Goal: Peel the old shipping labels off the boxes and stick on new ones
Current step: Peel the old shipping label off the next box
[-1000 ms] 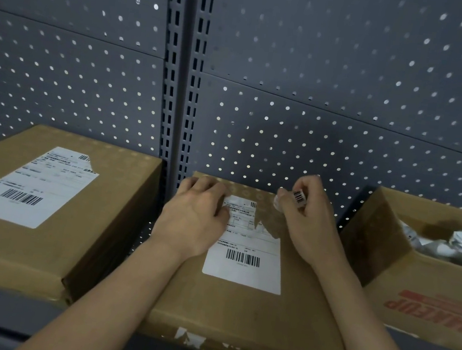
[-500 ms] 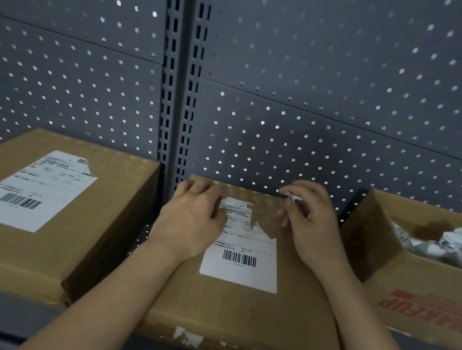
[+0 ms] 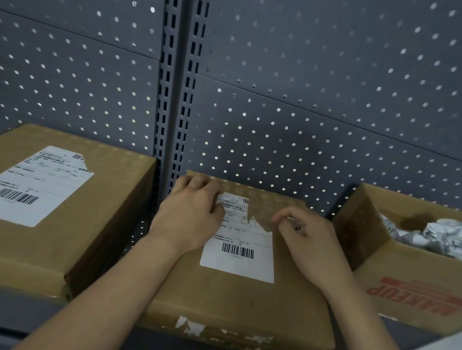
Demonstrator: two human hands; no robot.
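The left hand hides part of the label; the scrap in the right hand is indistinct

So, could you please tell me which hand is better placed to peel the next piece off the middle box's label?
Right, probably. The right hand hovers beside the torn upper-right edge of the label, though it seems to pinch a scrap; the left hand presses the upper-left corner.

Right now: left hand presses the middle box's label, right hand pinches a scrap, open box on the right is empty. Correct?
Not empty: head view shows crumpled paper in the open box. Left hand does press the label on the middle box; right hand pinches a scrap.
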